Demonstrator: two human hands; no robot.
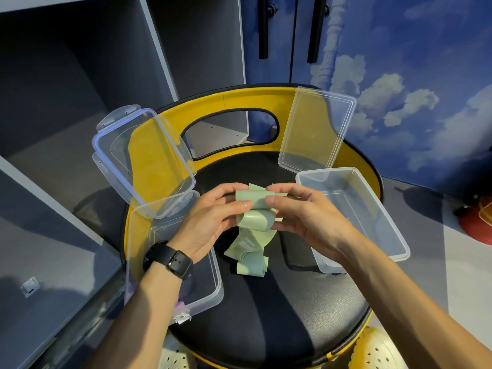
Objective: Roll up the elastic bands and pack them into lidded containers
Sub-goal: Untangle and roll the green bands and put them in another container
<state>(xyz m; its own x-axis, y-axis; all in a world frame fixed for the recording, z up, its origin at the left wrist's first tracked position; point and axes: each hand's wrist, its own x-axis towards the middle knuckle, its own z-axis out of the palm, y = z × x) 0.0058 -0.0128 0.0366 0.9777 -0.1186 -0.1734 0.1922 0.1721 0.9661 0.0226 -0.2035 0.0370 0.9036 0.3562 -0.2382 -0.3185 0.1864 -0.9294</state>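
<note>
A pale green elastic band (255, 225) is held above a black chair seat (279, 302). My left hand (210, 222) and my right hand (300, 211) pinch its upper end from either side, where it is partly rolled. The band's loose tail hangs down and lies folded on the seat. A clear container (213, 288) sits at the left, partly under my left wrist, with its clip lid (138, 158) leaning behind it. Another clear container (372, 214) sits at the right, its flat lid (316, 129) propped against the chair back.
The chair has a yellow curved backrest (239, 99) with a cut-out. Grey shelving (66, 89) stands at the left and a blue cloud-patterned cabinet (399, 75) behind. A red object (479, 222) lies on the floor at the right. Yellow perforated shoes (378, 350) show at the bottom.
</note>
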